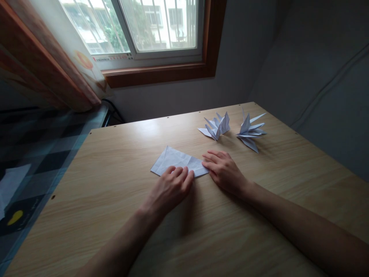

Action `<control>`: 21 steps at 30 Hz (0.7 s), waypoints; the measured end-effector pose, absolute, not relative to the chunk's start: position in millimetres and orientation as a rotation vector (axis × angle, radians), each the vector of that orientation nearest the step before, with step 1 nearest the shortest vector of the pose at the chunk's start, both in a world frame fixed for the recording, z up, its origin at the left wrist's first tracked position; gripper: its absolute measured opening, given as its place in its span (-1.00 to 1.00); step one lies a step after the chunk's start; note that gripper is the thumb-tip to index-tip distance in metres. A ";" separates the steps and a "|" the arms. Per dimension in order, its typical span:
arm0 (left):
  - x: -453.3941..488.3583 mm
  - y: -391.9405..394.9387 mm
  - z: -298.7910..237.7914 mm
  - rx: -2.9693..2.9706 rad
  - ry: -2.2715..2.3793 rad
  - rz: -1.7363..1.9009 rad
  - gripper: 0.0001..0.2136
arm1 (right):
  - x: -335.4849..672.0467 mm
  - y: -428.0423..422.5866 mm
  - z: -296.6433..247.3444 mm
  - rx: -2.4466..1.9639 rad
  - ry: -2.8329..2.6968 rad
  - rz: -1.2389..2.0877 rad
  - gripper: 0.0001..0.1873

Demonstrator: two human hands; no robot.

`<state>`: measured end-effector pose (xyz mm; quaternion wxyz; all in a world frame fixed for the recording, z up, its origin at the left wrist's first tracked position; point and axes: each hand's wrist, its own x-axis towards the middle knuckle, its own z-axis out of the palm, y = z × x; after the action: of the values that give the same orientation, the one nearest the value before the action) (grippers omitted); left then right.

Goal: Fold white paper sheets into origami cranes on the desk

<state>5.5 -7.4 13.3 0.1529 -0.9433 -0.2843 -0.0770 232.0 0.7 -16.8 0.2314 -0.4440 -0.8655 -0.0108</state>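
A folded sheet of white paper [176,157], creased across its surface, lies on the wooden tabletop in front of me. My left hand [174,188] is at its near edge, the fingers curled over the paper and the thumb close to them. At the paper's pointed right end, my right hand [223,169] presses the tip with its fingertips, the fingers close together. The underside of the paper and part of its near edge are hidden by my left hand. Beyond my hands stand folded paper cranes, one group [216,127] in the middle and another [250,130] to the right.
The pale wooden table [115,165] has small dark holes along its edges. On the left, a lower surface with a dark checked cloth [57,157] carries more white paper [13,184]. A curtain [49,57] and a barred window [161,27] are at the back.
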 end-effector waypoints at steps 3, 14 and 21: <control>5.8 -11.0 15.6 -2.644 -0.791 -0.234 -0.80 | 235.4 1.4 -16.7 -1.263 -2.320 -0.068 -0.79; -2.7 0.3 9.1 -2.482 -1.498 -1.675 -0.94 | 238.7 5.9 -17.7 -1.341 -1.964 -0.101 -0.28; 2.8 7.3 15.1 -2.337 -2.115 -2.999 -0.64 | 238.6 2.1 -18.4 -1.124 -2.083 -0.199 -0.07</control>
<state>2.8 7.3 15.1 -0.5686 -0.4419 -0.4000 -0.5670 238.6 2.1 -18.4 0.3741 -0.4389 -0.8133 -0.0777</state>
